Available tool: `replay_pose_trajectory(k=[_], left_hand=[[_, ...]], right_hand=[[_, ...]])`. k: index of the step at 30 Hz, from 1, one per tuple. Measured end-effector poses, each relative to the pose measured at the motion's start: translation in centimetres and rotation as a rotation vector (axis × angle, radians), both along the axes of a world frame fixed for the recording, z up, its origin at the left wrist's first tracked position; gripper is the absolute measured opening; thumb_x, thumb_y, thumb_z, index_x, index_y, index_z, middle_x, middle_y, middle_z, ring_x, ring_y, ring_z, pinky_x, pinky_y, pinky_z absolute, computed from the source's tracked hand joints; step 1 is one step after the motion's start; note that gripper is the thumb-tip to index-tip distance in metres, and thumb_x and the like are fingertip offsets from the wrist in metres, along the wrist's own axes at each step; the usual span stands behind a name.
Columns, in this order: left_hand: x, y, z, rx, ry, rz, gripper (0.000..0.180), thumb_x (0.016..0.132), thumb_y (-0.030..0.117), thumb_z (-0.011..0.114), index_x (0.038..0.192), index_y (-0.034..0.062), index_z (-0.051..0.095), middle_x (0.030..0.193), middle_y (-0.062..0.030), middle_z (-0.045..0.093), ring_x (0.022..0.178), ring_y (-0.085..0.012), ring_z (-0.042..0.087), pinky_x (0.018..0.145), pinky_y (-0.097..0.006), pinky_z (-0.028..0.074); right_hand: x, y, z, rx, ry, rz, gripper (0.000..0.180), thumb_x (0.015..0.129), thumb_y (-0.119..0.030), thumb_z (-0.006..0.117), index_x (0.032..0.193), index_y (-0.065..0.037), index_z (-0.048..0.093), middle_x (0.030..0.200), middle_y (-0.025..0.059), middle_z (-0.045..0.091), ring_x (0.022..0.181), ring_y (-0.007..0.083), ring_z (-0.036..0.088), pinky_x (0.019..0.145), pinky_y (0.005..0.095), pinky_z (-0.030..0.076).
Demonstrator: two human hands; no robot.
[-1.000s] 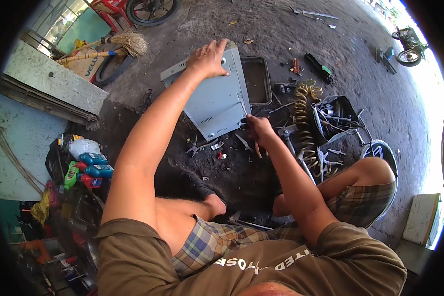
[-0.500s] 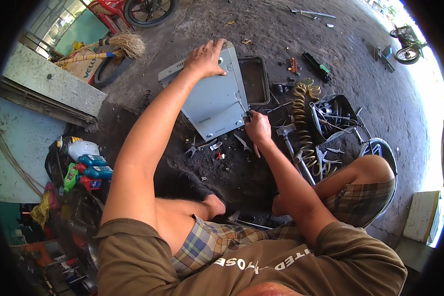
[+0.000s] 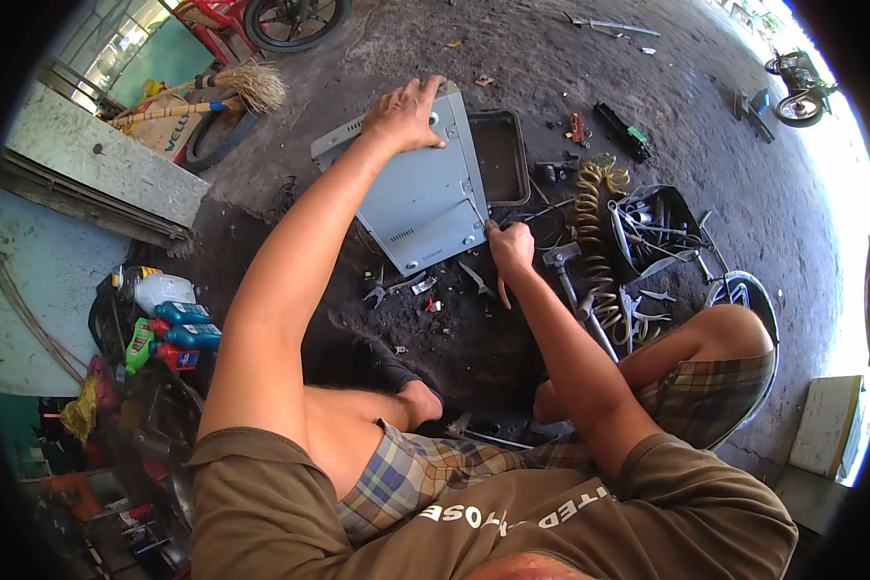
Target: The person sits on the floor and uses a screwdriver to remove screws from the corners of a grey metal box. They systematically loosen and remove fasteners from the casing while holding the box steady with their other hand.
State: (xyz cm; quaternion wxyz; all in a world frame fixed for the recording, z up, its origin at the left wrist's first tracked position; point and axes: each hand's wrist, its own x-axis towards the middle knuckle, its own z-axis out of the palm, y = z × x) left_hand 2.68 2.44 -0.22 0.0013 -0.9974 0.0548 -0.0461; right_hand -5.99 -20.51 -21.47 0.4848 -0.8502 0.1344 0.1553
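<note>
A grey metal case point(image 3: 411, 193) with vent slots and round feet stands in front of me, its flat panel toward me. My left hand point(image 3: 402, 118) holds its far edge, fingers over the rim and thumb spread on the panel. Beside the case's near right edge, my right hand point(image 3: 512, 247) is closed, fingertips close to the edge. Whatever it grips is mostly hidden; a small dark bit shows at the fingertips. Pliers point(image 3: 476, 279) and another plier-like tool point(image 3: 377, 290) lie on the dark ground just nearer than the case.
Right of the case are a black tray point(image 3: 523, 155), a coiled yellowish hose point(image 3: 586, 208), a hammer point(image 3: 564, 261) and a tool bin point(image 3: 655, 263). Bottles point(image 3: 186, 324) stand at left, below a pale wall ledge. A broom point(image 3: 251, 89) and wheel point(image 3: 295, 19) are farther off.
My right hand has shifted slightly right and nearer to me, and less of the dark piece at its fingertips shows. The left hand and the case stay where they were.
</note>
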Motion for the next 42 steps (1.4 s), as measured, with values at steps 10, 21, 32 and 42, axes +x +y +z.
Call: replay_pose_trajectory(k=[10, 21, 32, 42], left_hand=[[-0.5, -0.1, -0.2, 0.003, -0.062, 0.007, 0.11, 0.073, 0.042, 0.098, 0.161, 0.0212, 0.036, 0.149, -0.0154, 0.058, 0.139, -0.0404, 0.06, 0.114, -0.054, 0.053], [-0.5, -0.1, -0.1, 0.002, -0.013, -0.011, 0.112, 0.075, 0.046, 0.096, 0.163, 0.0196, 0.031, 0.156, -0.0215, 0.053, 0.144, -0.0425, 0.056, 0.12, -0.054, 0.048], [-0.4, -0.1, -0.5, 0.014, -0.078, 0.002, 0.111, 0.073, 0.042, 0.098, 0.162, 0.0207, 0.035, 0.151, -0.0165, 0.057, 0.14, -0.0402, 0.059, 0.116, -0.053, 0.051], [-0.5, -0.2, -0.1, -0.008, -0.053, -0.003, 0.112, 0.072, 0.042, 0.098, 0.162, 0.0198, 0.036, 0.148, -0.0169, 0.058, 0.139, -0.0417, 0.06, 0.115, -0.053, 0.053]], right_hand=[[-1.2, 0.7, -1.6, 0.916, 0.191, -0.096, 0.022, 0.1, -0.022, 0.071, 0.107, -0.001, 0.07, 0.098, 0.0085, 0.078, 0.076, 0.022, 0.071, 0.061, 0.0345, 0.055], [-2.1, 0.9, 2.0, 0.942, 0.306, -0.319, 0.02, 0.099, -0.022, 0.074, 0.096, -0.003, 0.069, 0.096, 0.0118, 0.075, 0.067, 0.0227, 0.066, 0.057, 0.0328, 0.056], [-0.4, -0.3, -2.2, 1.442, 0.707, -0.29, 0.032, 0.103, -0.038, 0.067, 0.115, -0.008, 0.067, 0.094, 0.0049, 0.071, 0.068, 0.019, 0.062, 0.059, 0.0313, 0.053], [0.3, 0.2, 0.2, 0.226, 0.01, 0.218, 0.035, 0.102, -0.031, 0.075, 0.087, 0.001, 0.077, 0.076, 0.0061, 0.074, 0.068, 0.0203, 0.068, 0.066, 0.037, 0.055]])
